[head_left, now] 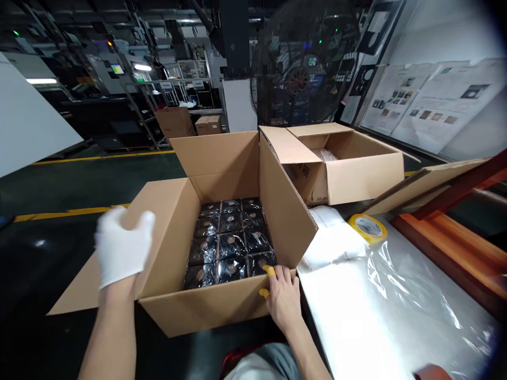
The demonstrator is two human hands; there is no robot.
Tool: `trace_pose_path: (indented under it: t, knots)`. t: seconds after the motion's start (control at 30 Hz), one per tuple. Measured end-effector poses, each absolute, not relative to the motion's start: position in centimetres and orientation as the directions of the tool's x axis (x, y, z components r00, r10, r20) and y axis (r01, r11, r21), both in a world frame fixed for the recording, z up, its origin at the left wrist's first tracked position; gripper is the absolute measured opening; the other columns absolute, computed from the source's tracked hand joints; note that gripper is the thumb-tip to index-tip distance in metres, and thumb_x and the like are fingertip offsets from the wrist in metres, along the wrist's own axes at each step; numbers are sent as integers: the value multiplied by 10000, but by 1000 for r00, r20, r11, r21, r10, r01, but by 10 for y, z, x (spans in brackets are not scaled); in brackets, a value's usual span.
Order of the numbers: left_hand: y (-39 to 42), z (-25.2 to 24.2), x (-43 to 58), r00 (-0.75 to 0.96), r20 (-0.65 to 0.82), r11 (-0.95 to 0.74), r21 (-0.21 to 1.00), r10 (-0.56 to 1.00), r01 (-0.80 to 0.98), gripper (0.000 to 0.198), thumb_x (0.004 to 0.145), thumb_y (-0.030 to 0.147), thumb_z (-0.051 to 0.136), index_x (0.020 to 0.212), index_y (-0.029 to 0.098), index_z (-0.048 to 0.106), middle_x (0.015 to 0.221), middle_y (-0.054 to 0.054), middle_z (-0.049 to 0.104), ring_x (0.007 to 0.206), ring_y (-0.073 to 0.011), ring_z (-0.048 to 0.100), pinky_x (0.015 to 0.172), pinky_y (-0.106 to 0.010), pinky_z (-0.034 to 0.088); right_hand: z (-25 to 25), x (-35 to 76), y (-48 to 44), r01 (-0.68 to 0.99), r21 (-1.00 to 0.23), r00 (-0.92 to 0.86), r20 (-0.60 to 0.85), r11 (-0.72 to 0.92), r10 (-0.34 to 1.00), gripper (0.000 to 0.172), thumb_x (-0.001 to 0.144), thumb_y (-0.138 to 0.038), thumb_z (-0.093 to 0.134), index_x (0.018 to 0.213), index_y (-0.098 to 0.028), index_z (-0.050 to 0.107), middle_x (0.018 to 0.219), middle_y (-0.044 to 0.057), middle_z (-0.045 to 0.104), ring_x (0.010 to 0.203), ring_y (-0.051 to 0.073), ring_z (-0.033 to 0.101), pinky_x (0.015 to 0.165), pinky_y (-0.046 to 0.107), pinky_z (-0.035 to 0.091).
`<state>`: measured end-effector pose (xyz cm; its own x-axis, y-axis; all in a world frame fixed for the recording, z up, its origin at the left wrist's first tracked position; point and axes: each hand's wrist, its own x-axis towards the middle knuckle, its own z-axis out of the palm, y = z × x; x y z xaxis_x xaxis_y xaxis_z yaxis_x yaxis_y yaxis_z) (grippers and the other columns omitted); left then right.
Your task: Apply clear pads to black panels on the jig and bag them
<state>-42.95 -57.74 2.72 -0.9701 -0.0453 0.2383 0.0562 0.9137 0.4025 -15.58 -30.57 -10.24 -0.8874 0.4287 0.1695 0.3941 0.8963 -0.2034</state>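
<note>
An open cardboard box [198,309] stands in front of me with its flaps spread outward. It is packed with black glossy plastic-wrapped packets [229,245] in neat rows, and the lower layers are hidden. My right hand [283,298], bare with yellow finger cots on two fingers, grips the rim of the box's near wall. My left hand [123,248] wears a white glove and is blurred by motion. It hangs with fingers apart over the box's left wall and holds nothing.
To the right, a second open cardboard box [348,169] sits beyond a white padded bag [332,237] and a roll of yellow tape [367,228], on a table covered in clear plastic [396,306]. An orange wooden frame [447,237] lies further right. A standing fan [297,68] and machinery fill the background.
</note>
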Motion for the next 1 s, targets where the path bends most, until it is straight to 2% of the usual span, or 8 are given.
trace_pose_path:
  t: [0.07,0.13,0.2,0.3,0.37,0.73,0.9,1.0]
  knots:
    - [-572,0,-423,-995,86,947,322,-41,-11,845,811,601,657,1438,73,451,1336,-248,582,1235,-424,562,957,-519,499,-104,-156,-306,390,-200,-882,198,899,427,517,769,-114,639,1273,-192,555,1252,109,606,1193,302,478,875,424,354]
    - [-570,-27,-421,-998,-2,971,232,-59,-58,823,753,465,729,1394,13,480,1351,-326,538,1267,-491,511,966,-578,464,-106,-156,-307,386,-196,-873,240,902,425,543,765,-110,638,1293,-191,540,1263,109,605,1216,301,467,879,421,350]
    - [-573,-44,-426,-996,-73,982,178,-51,-64,814,806,414,687,1442,-12,407,1358,-329,531,1240,-442,553,982,-535,466,-110,-155,-306,380,-191,-864,275,905,421,548,768,-109,628,1301,-192,532,1285,112,600,1233,301,459,872,419,349]
    - [-583,-50,-439,-986,-166,990,137,4,-19,726,902,430,627,1500,106,375,1364,-208,578,1199,-312,606,1019,-473,465,-116,-154,-304,361,-195,-865,296,912,406,576,776,-95,595,1336,-191,503,1350,124,573,1283,302,430,872,421,347]
    - [-589,-50,-445,-983,-183,993,115,25,3,700,931,473,598,1510,152,371,1387,-172,567,1211,-284,598,1038,-475,456,-119,-153,-302,338,-208,-866,313,918,390,595,786,-88,574,1363,-195,476,1391,124,554,1324,296,404,882,421,346]
    - [-572,-63,-485,-994,-62,995,63,87,83,643,872,427,630,1366,52,462,1317,-248,554,1198,-354,569,981,-484,477,-128,-152,-303,315,-257,-844,365,913,394,652,773,-54,545,1396,-218,441,1419,102,551,1370,301,419,939,430,397]
    - [-517,-67,-556,-981,70,980,72,182,187,872,813,534,635,1488,87,312,1419,-302,450,1309,-484,428,1016,-603,408,-137,-150,-313,350,-280,-804,401,894,440,697,897,-171,505,1547,-251,269,1586,105,364,1490,342,259,1076,522,383]
    - [-491,-67,-586,-978,123,980,91,168,180,820,883,489,542,1507,51,239,1416,-320,443,1316,-461,436,1029,-598,399,-150,-136,-339,410,-407,-685,454,817,570,727,943,-304,525,1588,-216,199,1630,146,255,1493,396,235,1130,603,335]
